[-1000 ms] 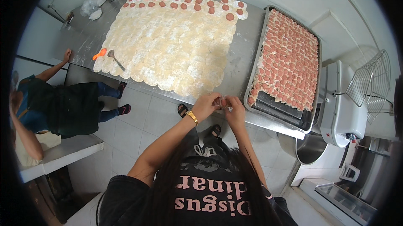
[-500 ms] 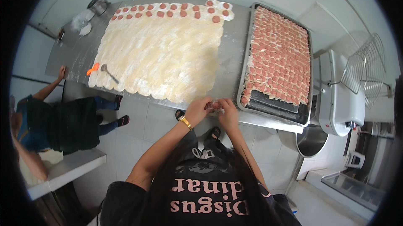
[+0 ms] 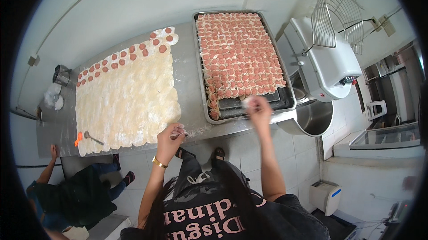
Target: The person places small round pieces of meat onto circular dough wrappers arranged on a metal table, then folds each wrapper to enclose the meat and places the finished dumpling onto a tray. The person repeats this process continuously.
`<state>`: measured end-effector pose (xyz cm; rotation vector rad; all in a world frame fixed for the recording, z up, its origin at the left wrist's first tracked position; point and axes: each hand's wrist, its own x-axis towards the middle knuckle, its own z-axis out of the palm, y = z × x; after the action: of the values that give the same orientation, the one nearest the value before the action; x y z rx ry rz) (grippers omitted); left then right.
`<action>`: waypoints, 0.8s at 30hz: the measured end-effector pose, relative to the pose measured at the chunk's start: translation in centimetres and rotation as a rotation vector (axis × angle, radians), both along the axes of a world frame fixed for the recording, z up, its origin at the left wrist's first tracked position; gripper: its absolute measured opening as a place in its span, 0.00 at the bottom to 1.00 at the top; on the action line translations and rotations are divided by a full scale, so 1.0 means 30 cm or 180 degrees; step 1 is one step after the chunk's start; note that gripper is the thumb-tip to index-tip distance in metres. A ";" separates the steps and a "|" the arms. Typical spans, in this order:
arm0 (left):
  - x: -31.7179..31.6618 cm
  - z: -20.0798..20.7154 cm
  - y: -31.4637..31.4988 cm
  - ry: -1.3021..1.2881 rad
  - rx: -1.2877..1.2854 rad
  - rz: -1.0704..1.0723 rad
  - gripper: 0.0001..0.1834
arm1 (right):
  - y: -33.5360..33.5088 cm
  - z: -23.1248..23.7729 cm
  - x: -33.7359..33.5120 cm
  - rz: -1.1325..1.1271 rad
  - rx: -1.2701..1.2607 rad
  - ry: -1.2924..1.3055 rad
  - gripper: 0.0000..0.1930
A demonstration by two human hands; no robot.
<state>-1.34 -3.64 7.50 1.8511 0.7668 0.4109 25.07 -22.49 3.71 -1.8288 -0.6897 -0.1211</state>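
Over the front of the large black-rimmed tray (image 3: 285,106), my right hand (image 3: 261,111) pinches a small dumpling (image 3: 248,102) with pale dough, partly blurred by motion. Rows of dumplings with pink filling (image 3: 240,55) cover most of this tray; bare dark metal shows along its front. My left hand (image 3: 170,139) is curled at the front right corner of the dough rounds, fingers floury; what they hold, if anything, is hidden. The overlapping pale dough rounds (image 3: 127,106) lie in a wide sheet on the metal table. Pink filling portions (image 3: 132,57) sit on the far rows.
A dark-handled spreading tool (image 3: 93,138) and an orange item (image 3: 79,138) lie on the dough's near left corner. A metal jug (image 3: 61,76) and a plastic bag (image 3: 52,95) stand far left. A white mixer (image 3: 323,61) adjoins the tray, its steel bowl (image 3: 315,117) below. Another person (image 3: 73,195) is at left.
My hands have parted from pinching together at the table edge. The right has gone over the tray with a dumpling; the left has stayed by the dough. The view has turned right.
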 end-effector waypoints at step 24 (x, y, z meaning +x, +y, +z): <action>-0.093 -0.015 -0.042 0.0308 0.0082 0.0071 0.17 | -0.161 -0.196 0.478 -0.1386 -0.0710 0.0161 0.17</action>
<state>-4.14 -4.90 7.04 1.8992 0.8519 0.3488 39.42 -27.33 -2.18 -2.1685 -0.2674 -0.2922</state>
